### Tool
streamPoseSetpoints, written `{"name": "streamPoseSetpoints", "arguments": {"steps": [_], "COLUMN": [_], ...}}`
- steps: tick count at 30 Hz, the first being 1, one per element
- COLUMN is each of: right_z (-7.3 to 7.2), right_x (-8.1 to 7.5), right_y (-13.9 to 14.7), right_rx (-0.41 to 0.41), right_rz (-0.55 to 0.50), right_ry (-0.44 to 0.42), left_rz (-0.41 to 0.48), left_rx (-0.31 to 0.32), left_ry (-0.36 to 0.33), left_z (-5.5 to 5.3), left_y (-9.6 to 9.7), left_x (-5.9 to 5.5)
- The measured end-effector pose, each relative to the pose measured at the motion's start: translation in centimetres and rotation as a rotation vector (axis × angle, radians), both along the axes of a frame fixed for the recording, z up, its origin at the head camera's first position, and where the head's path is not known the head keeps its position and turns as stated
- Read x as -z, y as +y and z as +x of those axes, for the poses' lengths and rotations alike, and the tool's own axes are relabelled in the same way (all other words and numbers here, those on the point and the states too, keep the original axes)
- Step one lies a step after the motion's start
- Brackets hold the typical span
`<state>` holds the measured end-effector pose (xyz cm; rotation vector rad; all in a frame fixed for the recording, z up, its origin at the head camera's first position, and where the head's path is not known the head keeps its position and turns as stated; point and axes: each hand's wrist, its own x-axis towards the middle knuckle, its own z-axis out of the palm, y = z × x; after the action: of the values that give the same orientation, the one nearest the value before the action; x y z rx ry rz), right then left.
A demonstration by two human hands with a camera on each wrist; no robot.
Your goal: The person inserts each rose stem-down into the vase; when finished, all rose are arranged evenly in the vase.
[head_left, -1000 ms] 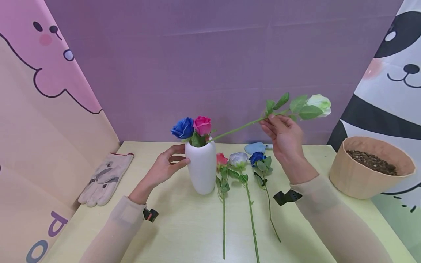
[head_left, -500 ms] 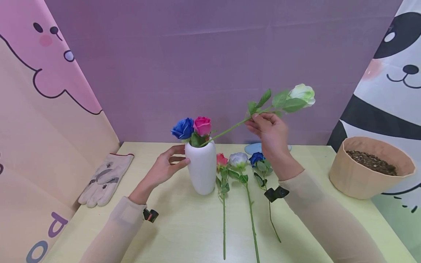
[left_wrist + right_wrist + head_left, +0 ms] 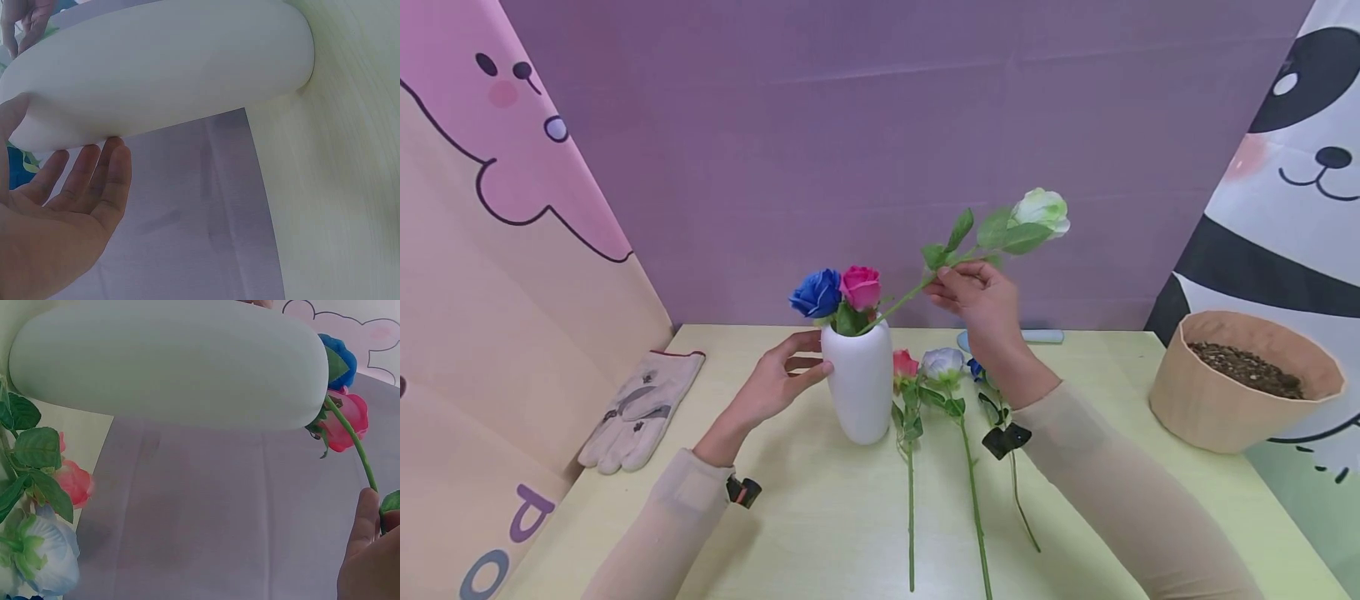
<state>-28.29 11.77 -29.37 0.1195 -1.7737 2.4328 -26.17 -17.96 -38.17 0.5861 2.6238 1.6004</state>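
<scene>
A white vase (image 3: 859, 392) stands upright on the table, with a blue rose (image 3: 816, 293) and a pink rose (image 3: 861, 287) in its mouth. My left hand (image 3: 771, 379) holds the vase near its top, thumb in front and fingers at the far side (image 3: 69, 206). My right hand (image 3: 985, 304) pinches the stem of a greenish-white artificial rose (image 3: 1039, 213) just below its leaves. That rose slants up to the right. Its lower stem (image 3: 353, 440) goes into the vase mouth beside the pink rose; the stem's end is hidden inside.
On the table right of the vase lie a coral flower (image 3: 906, 365), a pale lilac flower (image 3: 943, 364) and a blue flower (image 3: 975, 369), partly covered by my right arm. A light-blue trowel (image 3: 1041, 336) lies behind. Gloves (image 3: 640, 412) lie left; a soil-filled pot (image 3: 1217, 408) stands right.
My right hand has moved left toward the vase with the greenish-white rose, and its stem has slid deeper into the mouth. The left hand and the vase have stayed still.
</scene>
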Motion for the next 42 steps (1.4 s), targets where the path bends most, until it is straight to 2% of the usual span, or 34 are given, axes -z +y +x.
{"name": "streamPoseSetpoints", "arguments": {"steps": [15,31,42], "right_z": [-0.3,-0.7,-0.9], "right_x": [0.2,1.5,2.0], "right_y": [-1.9,-4.2,-5.0], "right_rx": [-0.036,-0.026,0.013], "right_rz": [0.010,0.201,0.239], "right_ry": [-0.009,-0.042,-0.010], "left_rz": [0.013,0.000,0.001], "left_rx": [0.005,-0.005,-0.009], "left_ry": [-0.010,-0.018,-0.025], "left_z": [0.1,0.1,0.2], "left_y": [-0.1,0.0,0.0], "left_x": [0.2,0.0,-0.1]}}
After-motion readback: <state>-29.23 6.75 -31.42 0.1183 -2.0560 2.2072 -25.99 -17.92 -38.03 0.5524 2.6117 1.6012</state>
